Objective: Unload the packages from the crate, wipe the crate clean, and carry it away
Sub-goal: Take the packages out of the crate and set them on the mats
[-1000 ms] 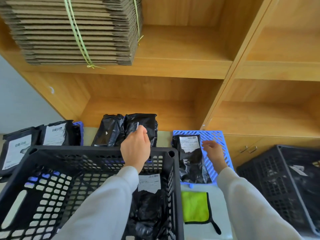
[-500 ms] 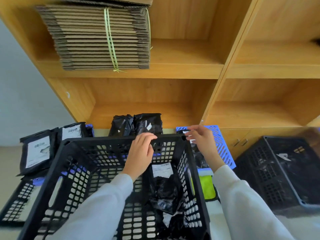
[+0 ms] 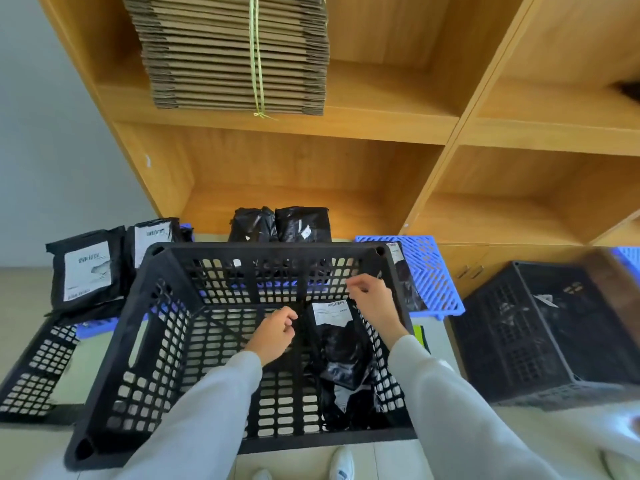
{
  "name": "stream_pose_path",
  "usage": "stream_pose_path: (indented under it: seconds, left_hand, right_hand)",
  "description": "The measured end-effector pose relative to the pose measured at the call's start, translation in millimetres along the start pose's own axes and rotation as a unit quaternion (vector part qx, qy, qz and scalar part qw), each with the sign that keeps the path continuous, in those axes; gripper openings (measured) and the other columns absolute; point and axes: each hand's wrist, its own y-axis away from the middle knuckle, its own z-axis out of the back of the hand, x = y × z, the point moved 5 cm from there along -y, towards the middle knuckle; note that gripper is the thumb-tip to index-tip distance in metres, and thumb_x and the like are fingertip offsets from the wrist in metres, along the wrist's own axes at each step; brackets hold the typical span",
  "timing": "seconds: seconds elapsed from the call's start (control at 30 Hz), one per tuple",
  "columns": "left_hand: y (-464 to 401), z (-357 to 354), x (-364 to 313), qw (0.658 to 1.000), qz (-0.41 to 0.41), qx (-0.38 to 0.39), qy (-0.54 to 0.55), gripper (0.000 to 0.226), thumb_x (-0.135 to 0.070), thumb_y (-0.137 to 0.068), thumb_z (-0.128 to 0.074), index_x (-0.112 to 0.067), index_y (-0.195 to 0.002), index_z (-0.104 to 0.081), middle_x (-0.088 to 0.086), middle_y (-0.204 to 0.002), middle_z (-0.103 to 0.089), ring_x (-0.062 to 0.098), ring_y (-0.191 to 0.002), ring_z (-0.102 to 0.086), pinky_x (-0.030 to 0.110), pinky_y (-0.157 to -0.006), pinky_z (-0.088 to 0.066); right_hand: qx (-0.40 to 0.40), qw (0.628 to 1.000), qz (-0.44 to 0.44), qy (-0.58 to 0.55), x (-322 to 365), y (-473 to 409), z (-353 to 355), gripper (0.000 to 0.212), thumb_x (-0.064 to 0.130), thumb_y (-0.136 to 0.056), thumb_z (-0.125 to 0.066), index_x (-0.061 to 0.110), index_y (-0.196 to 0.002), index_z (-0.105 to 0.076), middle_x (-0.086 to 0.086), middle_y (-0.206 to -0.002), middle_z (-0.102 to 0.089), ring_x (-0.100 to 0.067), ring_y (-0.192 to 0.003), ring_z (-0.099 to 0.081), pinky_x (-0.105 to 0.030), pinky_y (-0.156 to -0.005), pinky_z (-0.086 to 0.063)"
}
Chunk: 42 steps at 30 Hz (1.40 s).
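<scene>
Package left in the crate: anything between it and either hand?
Nothing visible. The package lies against the crate's right wall, label up and uncovered. The left hand hovers just left of it, the right hand above its top edge. Both are inside the crate, holding nothing.

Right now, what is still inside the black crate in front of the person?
Inside the black crate lie black packages against its right wall, the top one labelled. Both hands reach in, empty. How many packages lie beneath is hidden.
</scene>
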Motion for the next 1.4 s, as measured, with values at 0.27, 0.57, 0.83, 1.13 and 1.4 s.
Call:
stream_pose_path:
  seconds: [0.27, 0.57, 0.83, 1.13, 1.4]
  left_hand:
    - [-19.0, -38.4, 17.2, 0.976, 0.168, 0.035, 0.135, 0.030, -0.015, -0.100, -0.054, -0.014, -0.130, -0.056, 0.007, -0.126, -0.063, 0.024, -0.116, -0.059, 0.035, -0.103, -0.046]
    - [-39.2, -77.0, -2.5, 0.915, 0.275, 0.008, 0.294, 0.053, -0.029, -0.100, -0.061, -0.019, -0.150, -0.044, 0.009, -0.142, -0.056, 0.031, -0.125, -0.056, 0.046, -0.103, -0.052]
    - [-30.9, -64.5, -1.6, 0.907, 0.275, -0.028, 0.318, 0.040, -0.022, -0.087, -0.080, -0.015, -0.120, -0.059, 0.004, -0.122, -0.069, 0.023, -0.106, -0.062, 0.042, -0.097, -0.051]
    - [1.5, -7.8, 6.5, 0.887, 0.249, 0.010, 0.390, 0.032, -0.009, -0.089, -0.077, -0.018, -0.117, -0.065, 0.005, -0.122, -0.071, 0.026, -0.111, -0.065, 0.052, -0.101, -0.051]
    - [27.6, 30.6, 7.2, 0.893, 0.175, -0.017, 0.414, 0.063, -0.021, -0.080, -0.085, -0.018, -0.134, -0.054, 0.001, -0.134, -0.064, 0.028, -0.117, -0.064, 0.057, -0.096, -0.053]
  right_hand:
    - [0.083, 0.981, -0.168, 0.053, -62.9, -7.3, -37.7, 0.036, 0.022, -0.097, -0.058, 0.016, -0.132, -0.059, -0.006, -0.138, -0.058, -0.024, -0.116, -0.057, -0.029, -0.094, -0.044]
    - [0.093, 0.967, -0.237, 0.033, -93.8, -14.3, -65.1, 0.042, 0.018, -0.100, -0.051, 0.012, -0.141, -0.048, -0.008, -0.134, -0.056, -0.028, -0.120, -0.053, -0.026, -0.087, -0.036]
    - [0.083, 0.963, -0.255, 0.005, -89.7, -14.7, -64.8, 0.029, 0.009, -0.097, -0.053, -0.001, -0.124, -0.059, -0.022, -0.123, -0.063, -0.032, -0.101, -0.058, -0.038, -0.095, -0.048]
    - [0.084, 0.970, -0.212, -0.087, -65.1, 10.2, -65.2, 0.010, 0.021, -0.093, -0.061, 0.022, -0.103, -0.061, -0.019, -0.108, -0.068, -0.026, -0.085, -0.064, -0.040, -0.079, -0.056]
    - [0.145, 0.962, -0.191, -0.131, -26.8, 40.9, -65.1, 0.037, 0.019, -0.097, -0.066, 0.020, -0.127, -0.043, -0.006, -0.121, -0.058, -0.014, -0.089, -0.061, -0.025, -0.063, -0.050]
